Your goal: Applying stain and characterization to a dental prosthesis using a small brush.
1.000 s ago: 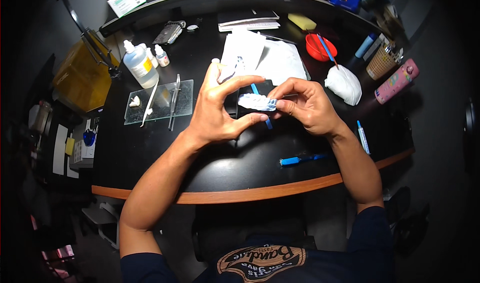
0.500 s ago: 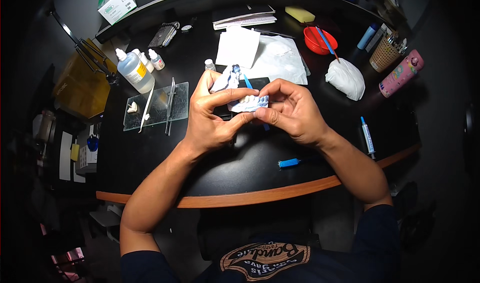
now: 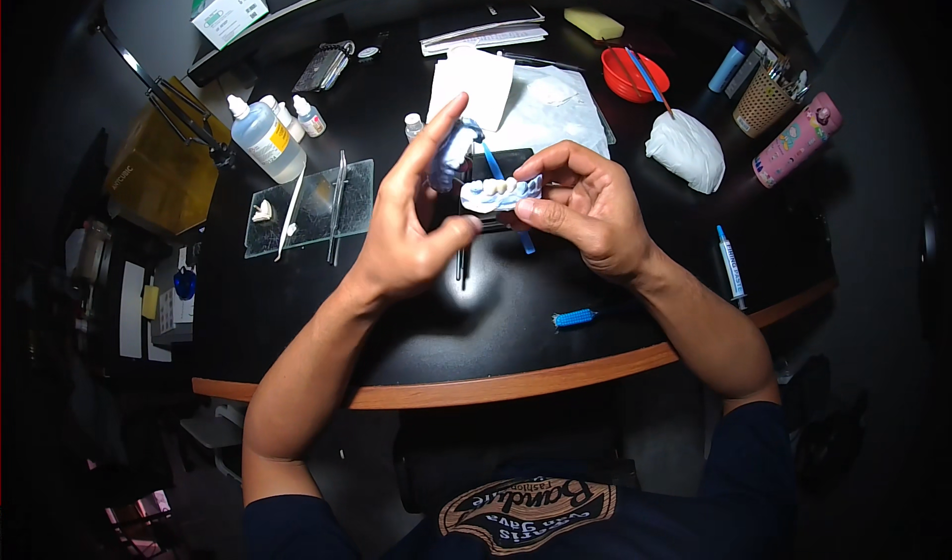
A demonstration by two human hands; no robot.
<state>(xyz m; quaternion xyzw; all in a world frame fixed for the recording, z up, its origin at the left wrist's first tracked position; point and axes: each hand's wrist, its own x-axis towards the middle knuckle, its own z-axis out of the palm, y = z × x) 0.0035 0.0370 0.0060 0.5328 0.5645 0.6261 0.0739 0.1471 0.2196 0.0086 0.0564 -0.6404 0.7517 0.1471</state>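
Observation:
My right hand pinches a white and pale-blue dental model with a row of teeth, at its right end between thumb and fingers. Left of it, my left hand has its index finger stretched up and its thumb apart, the tip close to the model's lower edge. Behind that index finger a second blue and white dental model sits tilted, seemingly gripped by the left hand's other fingers, which are mostly hidden. Beneath the hands are a dark block and a thin blue-handled tool.
A glass slab with tweezers and small white pieces lies left, beside bottles. Papers, a red bowl and a white wrapped lump are farther back. A blue brush and a syringe lie right.
My left thumb and index finger have come off the front model, the index swinging upward. The second model has turned with that hand. The right hand still holds the front model, now slightly higher.

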